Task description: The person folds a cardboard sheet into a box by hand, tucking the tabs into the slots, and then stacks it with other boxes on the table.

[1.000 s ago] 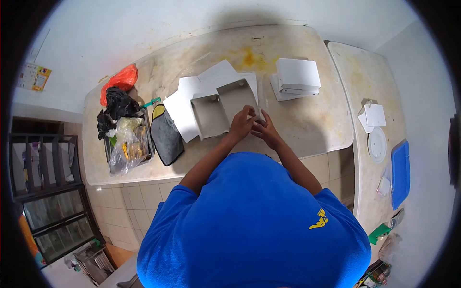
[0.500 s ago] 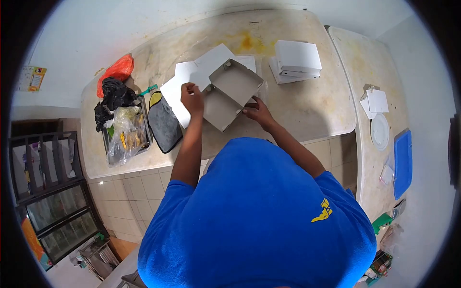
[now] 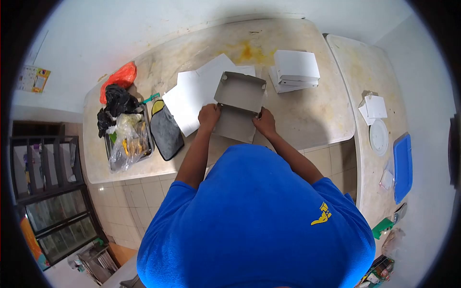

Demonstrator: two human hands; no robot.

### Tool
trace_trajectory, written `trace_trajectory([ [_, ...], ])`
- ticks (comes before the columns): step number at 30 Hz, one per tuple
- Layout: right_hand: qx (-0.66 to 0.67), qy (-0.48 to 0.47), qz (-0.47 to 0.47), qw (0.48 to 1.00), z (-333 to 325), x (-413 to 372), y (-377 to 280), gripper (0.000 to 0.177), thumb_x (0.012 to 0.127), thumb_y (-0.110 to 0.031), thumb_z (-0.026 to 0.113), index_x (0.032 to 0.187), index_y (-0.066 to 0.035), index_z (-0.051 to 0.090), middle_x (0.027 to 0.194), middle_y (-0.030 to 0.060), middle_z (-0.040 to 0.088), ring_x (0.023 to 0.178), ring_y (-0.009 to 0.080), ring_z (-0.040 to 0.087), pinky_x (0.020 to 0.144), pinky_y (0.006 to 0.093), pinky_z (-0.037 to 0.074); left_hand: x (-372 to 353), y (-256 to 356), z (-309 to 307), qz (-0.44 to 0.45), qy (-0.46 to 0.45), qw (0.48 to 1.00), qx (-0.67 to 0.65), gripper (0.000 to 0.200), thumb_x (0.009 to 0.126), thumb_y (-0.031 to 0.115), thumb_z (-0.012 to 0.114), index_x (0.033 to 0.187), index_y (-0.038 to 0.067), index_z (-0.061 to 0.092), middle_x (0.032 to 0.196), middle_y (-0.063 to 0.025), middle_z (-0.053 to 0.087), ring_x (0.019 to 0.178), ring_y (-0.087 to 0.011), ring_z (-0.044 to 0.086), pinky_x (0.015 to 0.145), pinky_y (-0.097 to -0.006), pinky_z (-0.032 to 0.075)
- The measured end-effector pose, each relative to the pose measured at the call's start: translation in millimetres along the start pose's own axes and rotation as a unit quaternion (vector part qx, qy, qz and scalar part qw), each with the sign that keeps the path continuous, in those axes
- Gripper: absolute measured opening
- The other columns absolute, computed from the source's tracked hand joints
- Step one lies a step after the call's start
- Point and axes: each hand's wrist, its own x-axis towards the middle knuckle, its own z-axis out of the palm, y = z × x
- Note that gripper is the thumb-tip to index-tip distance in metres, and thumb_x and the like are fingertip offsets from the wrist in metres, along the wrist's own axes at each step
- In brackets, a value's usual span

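Note:
An open cardboard box [image 3: 240, 91] with a grey inside lies before me, its lid half folded back away from my body. My left hand [image 3: 209, 116] is closed on the box's left side, close to the fold between lid and base. On the opposite side my right hand [image 3: 264, 123] grips the right edge near the same fold, the thumb toward the inside. Beneath and beyond the box, flat white cardboard sheets [image 3: 192, 91] are spread over the table.
Folded white boxes [image 3: 297, 66] are stacked at the back right of the table [image 3: 307, 117]. To the left lie a grey cloth bag [image 3: 165, 132], a tray with plastic bags [image 3: 129, 141], a black bag [image 3: 120, 98] and a red bag [image 3: 122, 77]. A blue tray [image 3: 402, 168] sits far right.
My left hand has come down from above the sheets onto the box's left side. The box has turned to sit straighter before me, and my right hand has stayed on its right edge.

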Motion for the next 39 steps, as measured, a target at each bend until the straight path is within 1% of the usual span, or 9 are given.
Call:
trace_trajectory([
  [6,-0.06,0.048,-0.05,0.996,-13,3,27,0.026,0.068,-0.015,0.064,0.087,0.002,0.055,0.087,0.0193,0.058,0.081,0.0383,0.058,0.071,0.0456,0.045,-23,-1,23,0.075,0.04,0.994,-0.064,0.024,0.08,0.023,0.055,0.074,0.002,0.064,0.076,-0.0204,0.063,0.074,-0.0392,0.061,0.069,-0.0473,0.048],
  [12,-0.003,0.014,-0.038,0.999,-64,-19,61,0.04,0.073,-0.019,0.068,0.105,0.001,0.056,0.091,0.0185,0.06,0.088,0.0324,0.062,0.072,0.0386,0.05,-63,37,23,0.141,-0.004,0.986,-0.09,0.025,0.08,0.024,0.058,0.074,0.001,0.062,0.074,-0.02,0.061,0.074,-0.0386,0.06,0.069,-0.0476,0.046],
  [15,0.061,-0.024,-0.008,0.998,-103,-36,57,0.052,0.078,-0.034,0.067,0.119,-0.004,0.054,0.109,0.0183,0.06,0.095,0.033,0.061,0.077,0.0397,0.049,-75,60,31,0.179,-0.048,0.977,-0.107,0.026,0.081,0.026,0.058,0.076,0.001,0.062,0.076,-0.0196,0.062,0.077,-0.0381,0.06,0.07,-0.0474,0.046],
  [18,0.107,-0.047,0.109,0.987,-133,-44,56,0.059,0.082,-0.041,0.064,0.126,-0.004,0.05,0.109,0.018,0.063,0.091,0.0313,0.065,0.076,0.0383,0.05,-86,75,52,0.201,-0.108,0.97,-0.089,0.029,0.082,0.028,0.058,0.076,0.0,0.061,0.078,-0.0188,0.062,0.077,-0.0373,0.06,0.071,-0.0466,0.046],
  [24,0.056,0.038,0.102,0.992,-146,-40,112,0.054,0.082,-0.031,0.064,0.128,-0.007,0.049,0.105,0.0183,0.065,0.087,0.03,0.067,0.079,0.0377,0.051,-88,107,77,0.202,-0.121,0.971,-0.035,0.035,0.084,0.035,0.06,0.087,0.001,0.062,0.082,-0.0158,0.064,0.074,-0.0337,0.063,0.068,-0.0443,0.049],
  [28,0.118,-0.012,0.086,0.989,-164,-39,132,0.052,0.078,-0.018,0.064,0.127,-0.006,0.051,0.109,0.0193,0.064,0.089,0.0294,0.066,0.081,0.0371,0.052,-81,126,85,0.154,-0.074,0.964,-0.203,0.032,0.084,0.029,0.063,0.101,0.003,0.061,0.086,-0.0144,0.066,0.068,-0.0295,0.065,0.064,-0.0391,0.051],
  [31,0.106,-0.075,0.039,0.991,-181,-32,140,0.054,0.076,-0.009,0.062,0.129,-0.004,0.049,0.113,0.0187,0.062,0.095,0.0277,0.065,0.081,0.0356,0.053,-75,135,83,0.13,-0.081,0.967,-0.206,0.029,0.083,0.023,0.064,0.104,0.004,0.061,0.087,-0.0143,0.067,0.067,-0.0264,0.066,0.063,-0.0347,0.051],
  [36,0.137,-0.165,0.055,0.975,-202,-27,142,0.051,0.073,-0.002,0.061,0.123,-0.004,0.054,0.112,0.0146,0.063,0.101,0.0264,0.063,0.082,0.0355,0.052,-69,115,86,0.168,-0.218,0.921,-0.277,0.027,0.083,0.009,0.062,0.109,0.006,0.06,0.093,-0.0118,0.067,0.084,-0.02,0.064,0.074,-0.0311,0.049],
  [39,0.124,-0.201,-0.028,0.971,-205,-28,154,0.047,0.074,0.002,0.061,0.12,-0.006,0.057,0.113,0.0127,0.064,0.102,0.0257,0.062,0.085,0.0346,0.051,-69,106,79,0.217,-0.269,0.894,-0.285,0.024,0.084,0.004,0.061,0.108,0.003,0.061,0.099,-0.0068,0.067,0.091,-0.0123,0.06,0.08,-0.0289,0.047],
])
